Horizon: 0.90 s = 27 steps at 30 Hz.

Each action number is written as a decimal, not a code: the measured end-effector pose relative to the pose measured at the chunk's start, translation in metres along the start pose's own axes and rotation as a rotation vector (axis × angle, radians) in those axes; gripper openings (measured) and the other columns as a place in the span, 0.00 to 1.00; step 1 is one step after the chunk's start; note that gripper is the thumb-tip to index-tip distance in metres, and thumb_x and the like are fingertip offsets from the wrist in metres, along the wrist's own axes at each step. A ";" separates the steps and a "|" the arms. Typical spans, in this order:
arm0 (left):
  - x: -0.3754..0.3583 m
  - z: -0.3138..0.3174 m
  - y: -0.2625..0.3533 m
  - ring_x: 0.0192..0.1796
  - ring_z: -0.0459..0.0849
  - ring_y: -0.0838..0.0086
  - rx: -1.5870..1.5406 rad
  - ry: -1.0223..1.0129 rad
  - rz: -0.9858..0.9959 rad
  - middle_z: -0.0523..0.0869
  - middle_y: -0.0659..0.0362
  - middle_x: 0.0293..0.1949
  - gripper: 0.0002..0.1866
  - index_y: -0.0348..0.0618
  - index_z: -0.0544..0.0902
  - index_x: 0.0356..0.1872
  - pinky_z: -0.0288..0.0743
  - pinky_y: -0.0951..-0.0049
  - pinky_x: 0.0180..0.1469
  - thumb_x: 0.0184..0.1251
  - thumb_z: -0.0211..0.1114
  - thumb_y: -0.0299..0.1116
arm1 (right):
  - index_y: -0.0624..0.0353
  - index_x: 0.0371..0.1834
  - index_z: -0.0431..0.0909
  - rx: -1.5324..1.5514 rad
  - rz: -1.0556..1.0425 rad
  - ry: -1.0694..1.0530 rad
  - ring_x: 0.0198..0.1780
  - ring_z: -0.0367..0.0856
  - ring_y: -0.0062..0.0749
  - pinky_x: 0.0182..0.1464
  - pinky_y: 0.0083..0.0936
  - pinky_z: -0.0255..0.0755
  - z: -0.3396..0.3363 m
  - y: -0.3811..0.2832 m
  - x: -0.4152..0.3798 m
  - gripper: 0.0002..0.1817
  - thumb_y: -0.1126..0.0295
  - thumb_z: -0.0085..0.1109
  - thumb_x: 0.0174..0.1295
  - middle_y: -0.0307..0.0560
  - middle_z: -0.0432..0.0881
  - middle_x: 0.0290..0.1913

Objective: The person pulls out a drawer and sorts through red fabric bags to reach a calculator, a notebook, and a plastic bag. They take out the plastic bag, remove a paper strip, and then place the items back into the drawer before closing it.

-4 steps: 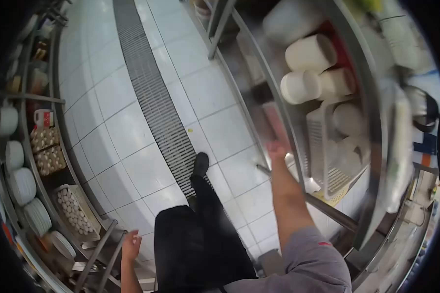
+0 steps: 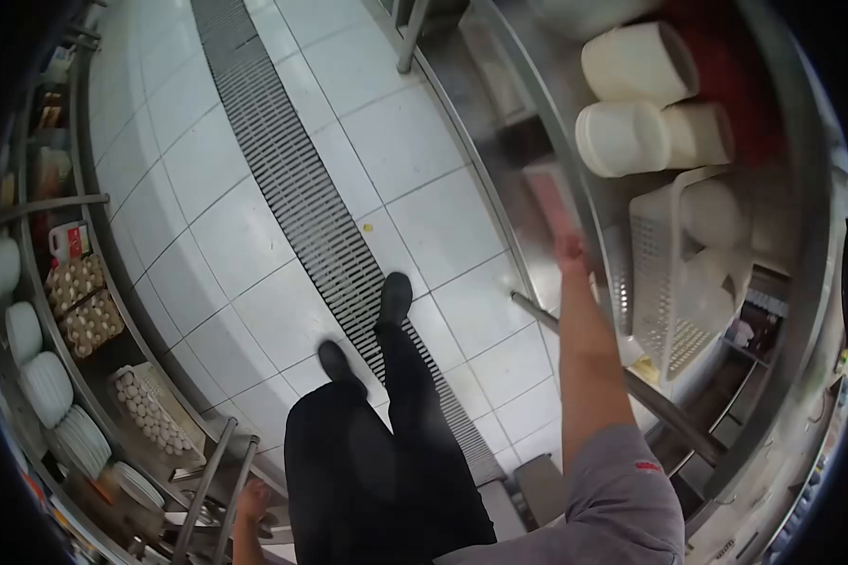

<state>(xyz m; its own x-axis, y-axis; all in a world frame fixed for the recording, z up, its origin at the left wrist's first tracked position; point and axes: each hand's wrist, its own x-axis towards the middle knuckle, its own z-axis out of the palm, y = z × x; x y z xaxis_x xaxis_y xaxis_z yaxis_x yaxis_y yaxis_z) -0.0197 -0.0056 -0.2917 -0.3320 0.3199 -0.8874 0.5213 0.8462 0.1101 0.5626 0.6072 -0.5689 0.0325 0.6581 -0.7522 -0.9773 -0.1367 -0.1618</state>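
Observation:
My right hand (image 2: 570,250) hangs at the end of a stretched arm beside the metal edge of the right shelf (image 2: 575,141). Its fingers are blurred, so any grip is hidden from me. Near it on that shelf are a white perforated plastic basket (image 2: 652,282) and several cream tubs (image 2: 622,138). My left hand (image 2: 252,497) is low on the left, close to the metal rails (image 2: 219,485) of the left rack. Its fingers look loosely bent and apart, with nothing visible in them.
On the left rack stand egg trays (image 2: 83,303), a crate of eggs (image 2: 151,414) and stacked white plates (image 2: 83,441). A drain grate (image 2: 283,160) runs along the white tiled floor (image 2: 217,254). A metal bar (image 2: 631,381) juts low at the right.
The view has shifted, and my second shoe has come into sight. My left hand sits lower in the picture; my right hand appears higher and further right along the shelf edge.

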 end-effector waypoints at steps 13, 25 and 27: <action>0.291 -0.090 0.326 0.52 0.76 0.64 -0.381 -0.095 0.456 0.76 0.47 0.51 0.30 0.31 0.69 0.55 0.70 0.71 0.51 0.57 0.62 0.42 | 0.58 0.42 0.74 0.014 -0.461 -0.067 0.47 0.76 0.39 0.55 0.38 0.69 0.019 0.260 -0.128 0.15 0.63 0.52 0.53 0.47 0.78 0.43; 0.266 0.039 0.471 0.35 0.77 0.70 -1.057 -0.213 0.442 0.78 0.55 0.34 0.20 0.33 0.70 0.42 0.71 0.74 0.38 0.45 0.64 0.25 | 0.58 0.36 0.74 -0.901 0.259 -0.061 0.43 0.77 0.37 0.46 0.32 0.70 0.024 0.290 -0.264 0.10 0.74 0.51 0.49 0.46 0.79 0.36; 0.262 0.034 0.465 0.36 0.77 0.70 -1.029 -0.264 0.347 0.78 0.55 0.34 0.20 0.34 0.70 0.44 0.71 0.73 0.39 0.45 0.59 0.21 | 0.60 0.38 0.74 -1.431 -0.517 -0.510 0.36 0.78 0.39 0.37 0.31 0.72 -0.033 0.251 -0.242 0.11 0.83 0.47 0.52 0.47 0.79 0.34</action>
<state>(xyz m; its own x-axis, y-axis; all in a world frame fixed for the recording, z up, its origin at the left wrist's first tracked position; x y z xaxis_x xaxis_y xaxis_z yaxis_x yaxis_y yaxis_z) 0.1629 0.4575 -0.4878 -0.0538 0.6100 -0.7906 -0.3869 0.7172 0.5797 0.3163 0.3891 -0.4482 -0.0750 0.9779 -0.1953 0.1153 -0.1861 -0.9757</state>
